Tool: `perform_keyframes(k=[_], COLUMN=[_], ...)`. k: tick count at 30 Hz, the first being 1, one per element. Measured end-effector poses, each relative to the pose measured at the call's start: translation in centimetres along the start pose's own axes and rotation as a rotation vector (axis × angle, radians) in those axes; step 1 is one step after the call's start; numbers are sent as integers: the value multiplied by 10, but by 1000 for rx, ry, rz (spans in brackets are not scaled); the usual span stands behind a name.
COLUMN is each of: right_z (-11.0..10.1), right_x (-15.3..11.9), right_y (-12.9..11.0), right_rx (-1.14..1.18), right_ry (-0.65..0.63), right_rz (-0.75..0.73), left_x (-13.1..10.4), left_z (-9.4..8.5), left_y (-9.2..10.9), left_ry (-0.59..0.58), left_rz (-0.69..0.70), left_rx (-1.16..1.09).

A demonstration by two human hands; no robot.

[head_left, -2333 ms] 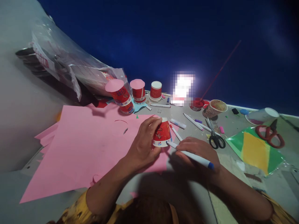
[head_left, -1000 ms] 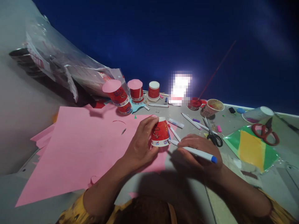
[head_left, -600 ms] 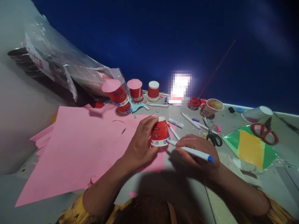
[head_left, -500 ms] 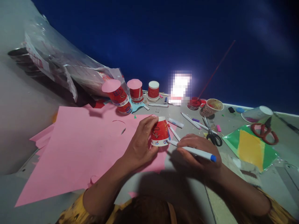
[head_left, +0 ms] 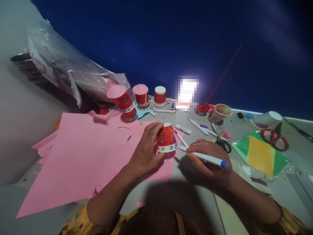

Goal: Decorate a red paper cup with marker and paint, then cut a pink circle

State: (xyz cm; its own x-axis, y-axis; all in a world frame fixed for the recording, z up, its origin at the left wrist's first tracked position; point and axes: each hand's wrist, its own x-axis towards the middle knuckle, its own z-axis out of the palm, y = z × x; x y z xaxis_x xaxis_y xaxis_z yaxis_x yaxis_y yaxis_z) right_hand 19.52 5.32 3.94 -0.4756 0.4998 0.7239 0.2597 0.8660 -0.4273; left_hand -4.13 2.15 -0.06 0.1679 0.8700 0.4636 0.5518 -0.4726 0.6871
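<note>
My left hand [head_left: 148,151] grips a small red paper cup [head_left: 166,138] that is turned upside down, its white rim at the bottom carrying blue and red marks. In my right hand [head_left: 207,160] is a white marker with a blue end [head_left: 206,158]; its tip touches or nearly touches the cup's white rim. Pink paper [head_left: 85,156] spreads under my left hand and forearm. Just behind the cup lie a capped white marker [head_left: 183,129] and another pen with a red part [head_left: 181,137].
Red cups with pink paper tops [head_left: 119,98] and a plain red cup [head_left: 159,97] stand at the back. Scissors with black handles [head_left: 223,143] and red-handled scissors [head_left: 275,137] lie right. A stained cup [head_left: 220,113] is near a red paint pot [head_left: 202,109]. A plastic bag [head_left: 80,78] leans left.
The cup has turned slightly in my left hand, so the rim marks sit differently against the pen tip. Both hands stay in nearly the same place; the view shifts a little.
</note>
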Motion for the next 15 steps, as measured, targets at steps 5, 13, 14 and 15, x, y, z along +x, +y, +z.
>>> perform_keyframes(k=[5,13,14,15], right_z=[4,4,5,6], right_x=[-1,-7,-8,-10], right_y=[3,11,13,15], right_rx=[1,-96,-94,-83], right_ry=[29,72,76,70], right_rz=[-32,-6,24,68], left_x=[2,2,2,2], left_z=[-4,-6,-6,-6], left_y=[0,2,2,3], left_ry=[37,61,60,57], left_rz=[-57,-97,-99,-105], left_rx=[72,81,73,63])
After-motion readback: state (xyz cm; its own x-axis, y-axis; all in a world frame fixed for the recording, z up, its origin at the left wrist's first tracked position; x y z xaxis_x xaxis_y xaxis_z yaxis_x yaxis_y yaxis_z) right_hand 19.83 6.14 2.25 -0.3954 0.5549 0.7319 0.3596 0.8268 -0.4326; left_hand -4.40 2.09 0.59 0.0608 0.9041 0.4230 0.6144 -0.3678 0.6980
